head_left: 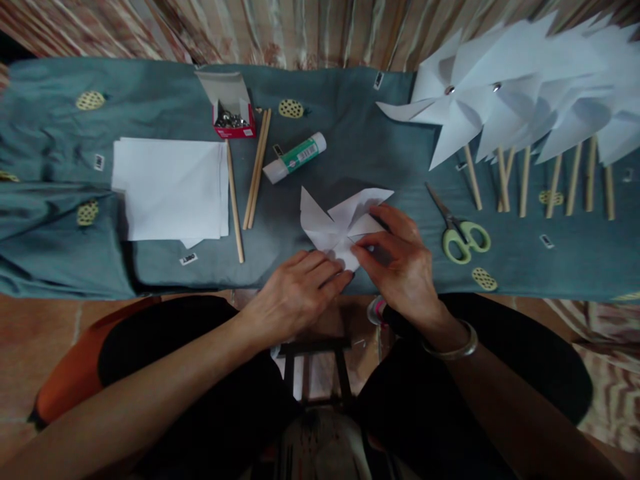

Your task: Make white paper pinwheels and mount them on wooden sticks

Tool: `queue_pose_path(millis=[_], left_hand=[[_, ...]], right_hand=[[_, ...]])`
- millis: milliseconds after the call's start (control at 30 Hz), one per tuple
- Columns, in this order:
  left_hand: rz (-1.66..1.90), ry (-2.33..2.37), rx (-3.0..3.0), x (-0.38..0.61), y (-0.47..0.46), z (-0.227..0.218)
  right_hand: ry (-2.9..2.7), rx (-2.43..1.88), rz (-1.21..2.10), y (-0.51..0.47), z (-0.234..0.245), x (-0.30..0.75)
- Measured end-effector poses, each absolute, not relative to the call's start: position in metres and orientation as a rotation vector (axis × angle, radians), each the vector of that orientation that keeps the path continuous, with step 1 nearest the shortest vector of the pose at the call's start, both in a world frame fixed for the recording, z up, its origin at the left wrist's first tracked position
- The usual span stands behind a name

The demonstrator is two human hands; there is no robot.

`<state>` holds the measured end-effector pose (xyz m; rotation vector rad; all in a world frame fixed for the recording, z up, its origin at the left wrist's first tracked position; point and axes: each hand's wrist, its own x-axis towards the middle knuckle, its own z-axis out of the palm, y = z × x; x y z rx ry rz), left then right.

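Between my hands, near the table's front edge, is a white paper pinwheel [343,230] with its blades folded in toward the middle. My left hand [303,287] grips its lower edge, fingers pressed together on the paper. With thumb and fingers, my right hand [400,260] pinches the right side of the pinwheel close to its centre. Part of the lower blade is covered by my fingers. Just beyond the pinwheel lies a glue stick [295,158] with a green label and its cap on.
White paper sheets [170,190] lie stacked at left. Wooden sticks [235,200] lie beside them, near an open red box [234,120] of small metal pins. Green-handled scissors [457,233] rest at right, below several finished pinwheels [515,93] on sticks. Everything sits on a green cloth [350,140].
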<state>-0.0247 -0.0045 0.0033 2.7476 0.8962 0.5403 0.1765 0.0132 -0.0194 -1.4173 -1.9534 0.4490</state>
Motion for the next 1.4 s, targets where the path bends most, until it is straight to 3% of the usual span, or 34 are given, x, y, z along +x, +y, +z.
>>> queue_pose_path(millis=[1400], left_hand=[[0.592,0.906,2.766,-0.0223,-0.0038,0.0]], right_hand=[[-1.986,-1.349,0.395,0.0084,-0.0176,0.1701]])
